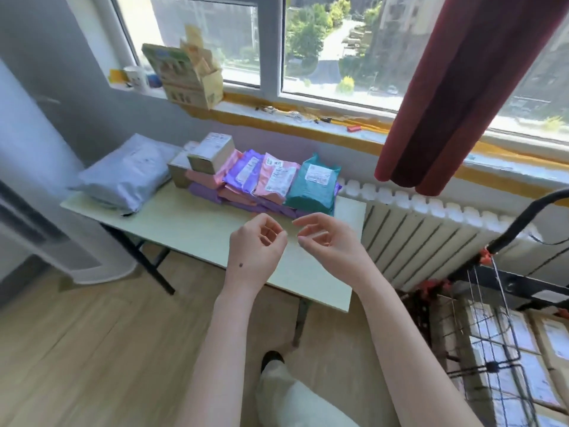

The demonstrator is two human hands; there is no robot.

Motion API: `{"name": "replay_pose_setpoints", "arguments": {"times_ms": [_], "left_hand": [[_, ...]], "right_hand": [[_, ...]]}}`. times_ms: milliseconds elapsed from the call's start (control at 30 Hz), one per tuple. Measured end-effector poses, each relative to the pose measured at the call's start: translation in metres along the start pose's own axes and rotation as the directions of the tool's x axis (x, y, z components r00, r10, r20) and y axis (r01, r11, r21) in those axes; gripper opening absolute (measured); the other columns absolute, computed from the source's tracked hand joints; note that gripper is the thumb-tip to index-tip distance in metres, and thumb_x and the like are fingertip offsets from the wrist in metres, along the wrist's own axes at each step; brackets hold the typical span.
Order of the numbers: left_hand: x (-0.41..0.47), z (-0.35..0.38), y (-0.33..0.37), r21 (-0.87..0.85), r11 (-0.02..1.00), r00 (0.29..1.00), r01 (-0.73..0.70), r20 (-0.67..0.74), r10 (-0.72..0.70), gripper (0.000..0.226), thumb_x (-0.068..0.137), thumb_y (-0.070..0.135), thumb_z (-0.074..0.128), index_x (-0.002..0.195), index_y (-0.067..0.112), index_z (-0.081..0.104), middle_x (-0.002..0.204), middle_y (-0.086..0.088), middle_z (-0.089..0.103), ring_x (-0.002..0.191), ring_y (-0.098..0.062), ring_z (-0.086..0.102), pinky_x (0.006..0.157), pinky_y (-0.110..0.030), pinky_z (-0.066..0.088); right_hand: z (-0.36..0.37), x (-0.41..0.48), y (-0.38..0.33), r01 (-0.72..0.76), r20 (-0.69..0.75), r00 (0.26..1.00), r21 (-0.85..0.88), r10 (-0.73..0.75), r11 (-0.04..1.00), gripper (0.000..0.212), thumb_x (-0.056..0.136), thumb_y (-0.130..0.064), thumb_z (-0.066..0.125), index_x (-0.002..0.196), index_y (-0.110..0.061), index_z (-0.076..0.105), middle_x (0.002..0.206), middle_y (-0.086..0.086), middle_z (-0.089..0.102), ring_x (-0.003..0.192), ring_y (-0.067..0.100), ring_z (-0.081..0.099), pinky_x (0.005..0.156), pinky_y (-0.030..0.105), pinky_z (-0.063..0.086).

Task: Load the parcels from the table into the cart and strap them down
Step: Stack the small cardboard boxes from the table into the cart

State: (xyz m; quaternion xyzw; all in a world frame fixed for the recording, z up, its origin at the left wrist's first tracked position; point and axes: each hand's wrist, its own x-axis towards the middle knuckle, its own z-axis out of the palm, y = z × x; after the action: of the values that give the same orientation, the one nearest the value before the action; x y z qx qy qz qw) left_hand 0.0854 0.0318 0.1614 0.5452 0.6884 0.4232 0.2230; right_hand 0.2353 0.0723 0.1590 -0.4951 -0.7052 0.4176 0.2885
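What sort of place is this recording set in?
Likely a room in a home: a radiator under a curtained window, wood flooring, and labelled parcels piled on a table.

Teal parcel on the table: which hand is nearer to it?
Right. The right hand hovers just in front of the teal parcel; the left hand hovers farther left.

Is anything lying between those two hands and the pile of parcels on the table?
Nothing visible does. The left hand and right hand hover empty over a bare stretch of table, and the parcels lie just beyond them.
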Motion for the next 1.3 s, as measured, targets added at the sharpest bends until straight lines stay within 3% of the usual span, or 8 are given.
{"name": "replay_pose_setpoints", "arguments": {"times_ms": [333,467,533,600,833,967,1100,1300], "left_hand": [[0.081,-0.039,-0.020,0.036,0.999,0.989,0.034,-0.148,-0.028,0.011,0.084,0.016,0.068,0.075,0.014,0.062,0.066,0.008,0.061,0.061,0.006,0.054,0.054,-0.004,0.038],[0.124,-0.052,-0.034,0.045,0.997,0.978,0.063,-0.200,-0.053,0.010,0.084,0.014,0.067,0.075,0.013,0.062,0.065,0.005,0.061,0.059,0.004,0.053,0.055,-0.006,0.039],[0.146,-0.057,-0.041,0.057,0.995,0.976,0.077,-0.210,-0.063,0.010,0.084,0.014,0.066,0.074,0.014,0.062,0.065,0.005,0.060,0.058,0.002,0.052,0.055,-0.007,0.039],[0.168,-0.061,-0.050,0.082,0.993,0.973,0.084,-0.221,-0.064,0.012,0.083,0.014,0.066,0.073,0.016,0.061,0.065,0.005,0.060,0.057,0.000,0.052,0.055,-0.008,0.039],[0.218,-0.069,-0.083,0.010,0.987,0.958,0.161,-0.240,-0.154,0.011,0.082,0.018,0.068,0.073,0.017,0.062,0.071,0.003,0.065,0.062,-0.004,0.055,0.057,-0.010,0.041],[0.235,-0.079,-0.106,0.000,0.976,0.943,0.217,-0.258,-0.210,0.012,0.082,0.016,0.068,0.072,0.017,0.061,0.067,0.006,0.061,0.062,-0.004,0.053,0.057,-0.009,0.039],[0.254,-0.094,-0.132,0.001,0.968,0.935,0.252,-0.259,-0.244,0.010,0.084,0.015,0.067,0.075,0.015,0.062,0.067,0.007,0.060,0.062,-0.003,0.052,0.056,-0.007,0.038],[0.297,-0.122,-0.179,-0.006,0.968,0.946,0.252,-0.208,-0.248,0.011,0.084,0.014,0.067,0.073,0.013,0.062,0.065,0.010,0.059,0.059,-0.001,0.052,0.057,-0.007,0.039]], "right_hand": [[0.046,0.104,-0.033,0.061,0.063,0.996,0.086,-0.066,0.994,0.014,0.088,-0.019,0.066,0.095,-0.031,0.069,0.089,-0.005,0.068,0.072,0.006,0.065,0.058,0.014,0.044],[0.053,0.150,-0.039,0.044,0.088,0.994,0.141,-0.057,0.989,0.025,0.086,-0.016,0.065,0.083,-0.041,0.066,0.087,-0.006,0.067,0.082,0.018,0.069,0.067,0.033,0.057],[0.057,0.173,-0.041,0.024,0.105,0.994,0.176,-0.043,0.984,0.019,0.083,-0.022,0.067,0.083,-0.041,0.067,0.088,-0.004,0.066,0.085,0.020,0.070,0.073,0.047,0.059],[0.062,0.195,-0.042,0.007,0.117,0.993,0.212,-0.033,0.977,0.014,0.080,-0.026,0.068,0.087,-0.038,0.068,0.089,-0.004,0.066,0.084,0.020,0.070,0.073,0.052,0.059],[0.090,0.255,-0.042,-0.025,0.182,0.983,0.199,-0.012,0.980,0.020,0.086,-0.013,0.064,0.097,-0.029,0.069,0.083,-0.010,0.065,0.068,0.005,0.063,0.065,0.033,0.053],[0.113,0.277,-0.045,-0.039,0.247,0.969,0.163,-0.003,0.986,0.019,0.087,-0.015,0.066,0.099,-0.029,0.069,0.095,-0.002,0.069,0.081,0.011,0.068,0.058,0.014,0.048],[0.140,0.301,-0.048,-0.054,0.260,0.966,0.146,0.014,0.988,0.021,0.082,-0.016,0.064,0.093,-0.033,0.069,0.092,-0.002,0.070,0.085,0.019,0.071,0.083,0.040,0.057],[0.184,0.341,-0.058,-0.106,0.227,0.972,0.168,0.066,0.980,0.021,0.085,-0.009,0.062,0.098,-0.023,0.070,0.083,-0.007,0.068,0.067,0.010,0.062,0.068,0.038,0.055]]}}
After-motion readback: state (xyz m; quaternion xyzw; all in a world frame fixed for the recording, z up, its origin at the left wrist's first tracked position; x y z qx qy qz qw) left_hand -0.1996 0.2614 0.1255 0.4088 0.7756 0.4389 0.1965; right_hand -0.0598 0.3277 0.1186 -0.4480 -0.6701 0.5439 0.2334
